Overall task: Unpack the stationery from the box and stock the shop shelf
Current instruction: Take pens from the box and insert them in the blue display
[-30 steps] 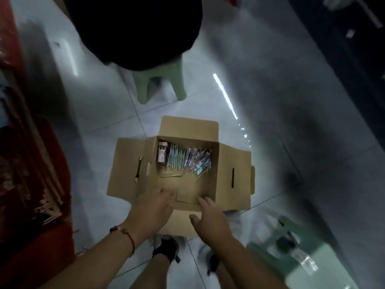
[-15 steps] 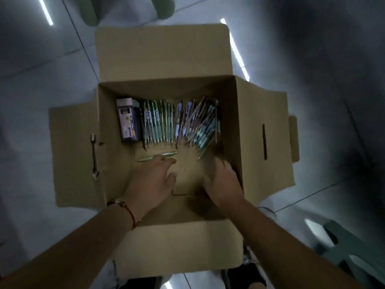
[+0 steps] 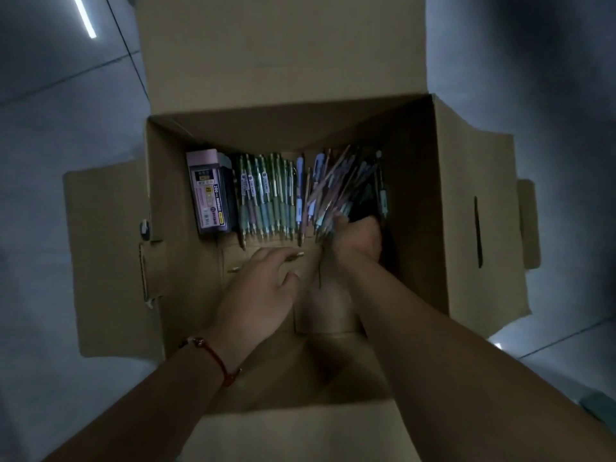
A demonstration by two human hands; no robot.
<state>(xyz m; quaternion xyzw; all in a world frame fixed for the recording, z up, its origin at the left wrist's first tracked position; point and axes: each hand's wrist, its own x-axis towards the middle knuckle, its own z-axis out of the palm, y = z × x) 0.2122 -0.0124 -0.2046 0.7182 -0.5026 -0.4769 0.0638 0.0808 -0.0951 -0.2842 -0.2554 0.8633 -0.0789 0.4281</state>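
Observation:
An open cardboard box (image 3: 460,201) sits on the floor, flaps spread out. Along its far inner wall lie a purple packet (image 3: 208,191), a neat row of green and blue pens (image 3: 266,198) and a loose heap of mixed pens (image 3: 340,185). My right hand (image 3: 358,236) is deep in the box, fingers curled into the near end of the loose heap. My left hand (image 3: 263,288) lies flat on the box bottom, its fingers over a single loose pen (image 3: 296,255). No shelf is in view.
Grey tiled floor (image 3: 66,135) surrounds the box, with a strip-light reflection (image 3: 85,16) at the upper left. A slotted handle hole (image 3: 477,231) marks the right flap. A red string bracelet (image 3: 220,361) is on my left wrist.
The view has closed in on the box. Both hands went from the near edge down inside; the right reached forward into the loose pens, the left slid onto the single pen.

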